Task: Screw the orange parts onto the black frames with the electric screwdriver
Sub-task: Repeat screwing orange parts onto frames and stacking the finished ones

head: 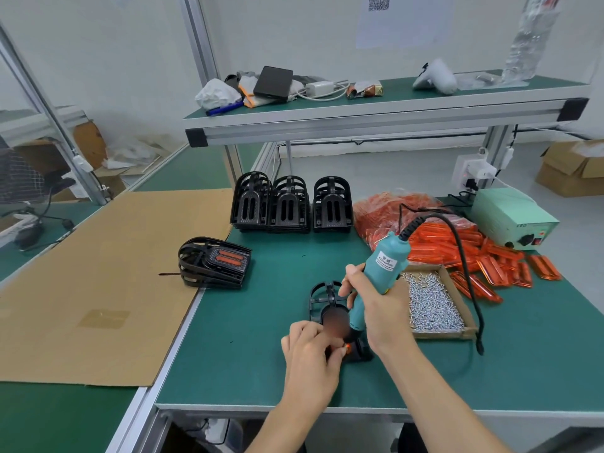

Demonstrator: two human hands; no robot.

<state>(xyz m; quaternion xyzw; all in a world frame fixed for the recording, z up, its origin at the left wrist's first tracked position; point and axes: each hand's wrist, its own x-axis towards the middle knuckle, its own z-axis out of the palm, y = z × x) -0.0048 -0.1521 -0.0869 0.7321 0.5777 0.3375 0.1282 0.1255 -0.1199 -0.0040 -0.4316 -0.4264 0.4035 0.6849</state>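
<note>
**Mostly hidden: the joint under the driver tip**

Right now the right hand [376,308] is gripping the teal screwdriver [380,273], fingers wrapped round its body, and tilting it so the tip is pointing down toward 7 o'clock. The bit itself is hiding behind a blurred patch, so whether it is touching a screw cannot be told. The left hand [312,358] is curling its fingers over the near end of a black frame [323,297] lying on the green table [255,354]; only a sliver of an orange part [348,347] is showing between fingertips and frame.

At 3 o'clock from the hands a cardboard tray of screws [428,305] is sitting, with the screwdriver's cord [464,256] looping over it. Loose orange parts [490,256] are lying at 2 o'clock, partly bagged. Three stacks of frames [291,204] are standing at 12 o'clock. A finished stack [214,261] is resting at 10 o'clock, half on a cardboard sheet [108,273].
</note>
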